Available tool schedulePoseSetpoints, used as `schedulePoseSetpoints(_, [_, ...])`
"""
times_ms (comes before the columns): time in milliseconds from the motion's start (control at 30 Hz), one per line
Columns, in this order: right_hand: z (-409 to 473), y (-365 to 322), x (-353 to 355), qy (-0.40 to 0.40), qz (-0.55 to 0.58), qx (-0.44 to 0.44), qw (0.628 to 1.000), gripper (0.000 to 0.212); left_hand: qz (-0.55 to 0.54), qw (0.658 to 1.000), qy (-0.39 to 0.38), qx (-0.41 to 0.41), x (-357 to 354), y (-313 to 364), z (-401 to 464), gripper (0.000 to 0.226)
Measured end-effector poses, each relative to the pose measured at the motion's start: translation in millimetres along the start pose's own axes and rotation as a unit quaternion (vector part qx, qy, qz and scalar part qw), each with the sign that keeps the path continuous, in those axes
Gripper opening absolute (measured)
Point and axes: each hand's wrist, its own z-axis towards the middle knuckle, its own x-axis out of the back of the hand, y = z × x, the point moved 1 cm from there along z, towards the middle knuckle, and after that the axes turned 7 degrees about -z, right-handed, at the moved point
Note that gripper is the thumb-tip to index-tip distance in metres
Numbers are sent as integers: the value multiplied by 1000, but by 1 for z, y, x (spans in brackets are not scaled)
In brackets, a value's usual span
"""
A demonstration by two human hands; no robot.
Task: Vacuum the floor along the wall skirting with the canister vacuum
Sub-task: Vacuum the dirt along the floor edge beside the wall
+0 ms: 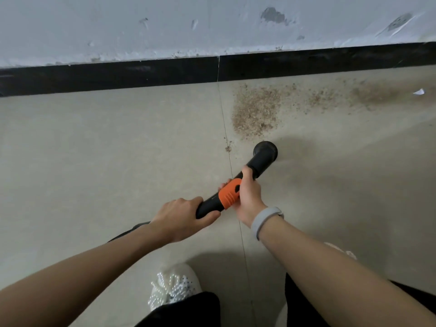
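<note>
A black vacuum wand with an orange collar [228,194] runs from the lower left up to a round black nozzle [265,152] that sits on the beige tiled floor. My left hand [182,217] grips the rear end of the wand. My right hand [247,197] grips it further forward, at the orange collar. A patch of brown sawdust-like debris [256,110] lies just beyond the nozzle. A thinner trail of debris [349,95] stretches right along the black skirting [118,75]. The canister is out of view.
A scuffed white wall [165,27] rises above the skirting. A scrap of white paper [419,92] lies at the far right near the skirting. My white beaded shoe [174,285] stands below the hands. A black hose [127,231] trails behind my left wrist.
</note>
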Motion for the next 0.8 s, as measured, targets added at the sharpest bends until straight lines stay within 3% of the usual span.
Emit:
schedulePoseSetpoints(200, [-10, 38, -14, -7, -30, 5, 1000, 22, -32, 998, 41, 38, -26, -29, -34, 38])
schedulePoseSetpoints(367, [-11, 67, -19, -15, -79, -2, 997, 24, -64, 995, 12, 70, -43, -44, -50, 41])
schedulePoseSetpoints(533, [-5, 60, -37, -40, -122, 8, 992, 22, -122, 984, 56, 117, -44, -50, -47, 39])
schedulePoseSetpoints(800, [11, 36, -45, -35, -114, 5, 993, 25, -124, 982, 90, 112, -33, -47, -21, 43])
